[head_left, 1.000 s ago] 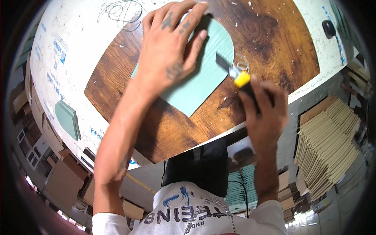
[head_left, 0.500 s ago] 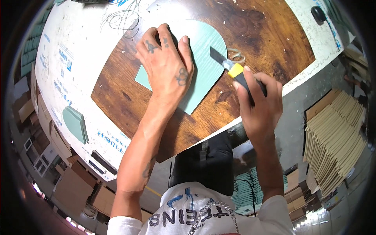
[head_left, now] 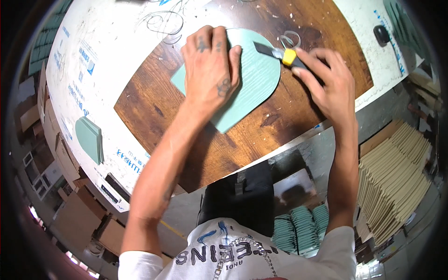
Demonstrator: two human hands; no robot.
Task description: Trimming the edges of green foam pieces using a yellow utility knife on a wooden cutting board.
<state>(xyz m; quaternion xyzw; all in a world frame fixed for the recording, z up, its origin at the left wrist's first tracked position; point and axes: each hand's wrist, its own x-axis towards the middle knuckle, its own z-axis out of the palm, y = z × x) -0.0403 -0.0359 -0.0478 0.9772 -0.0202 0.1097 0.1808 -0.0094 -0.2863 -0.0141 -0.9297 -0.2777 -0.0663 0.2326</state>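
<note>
My left hand (head_left: 212, 70) presses palm down on a pale green rounded panel (head_left: 256, 84), thumb held apart from the bent fingers. Part of the panel is hidden beneath it. In my right hand (head_left: 333, 84) is a utility knife (head_left: 290, 57) with a yellow and black handle, its wide blade (head_left: 266, 49) pointing left over the panel's far right curve. Whether the blade touches the panel I cannot tell. A thin curled strip (head_left: 290, 38) rises beside the blade. Under the panel lies a brown wood-grain board (head_left: 154, 107).
The white table (head_left: 74, 56) carries a small stack of green pieces (head_left: 89, 140) at left and a black oval object (head_left: 381, 35) at far right. Beige sheets (head_left: 396, 172) are piled right of the table; green bundles (head_left: 301, 228) lie below its near edge.
My right hand and the knife have moved farther away along the panel's curved edge, and the handle now lies more level. My left hand stays on the panel. The whole view has shifted slightly.
</note>
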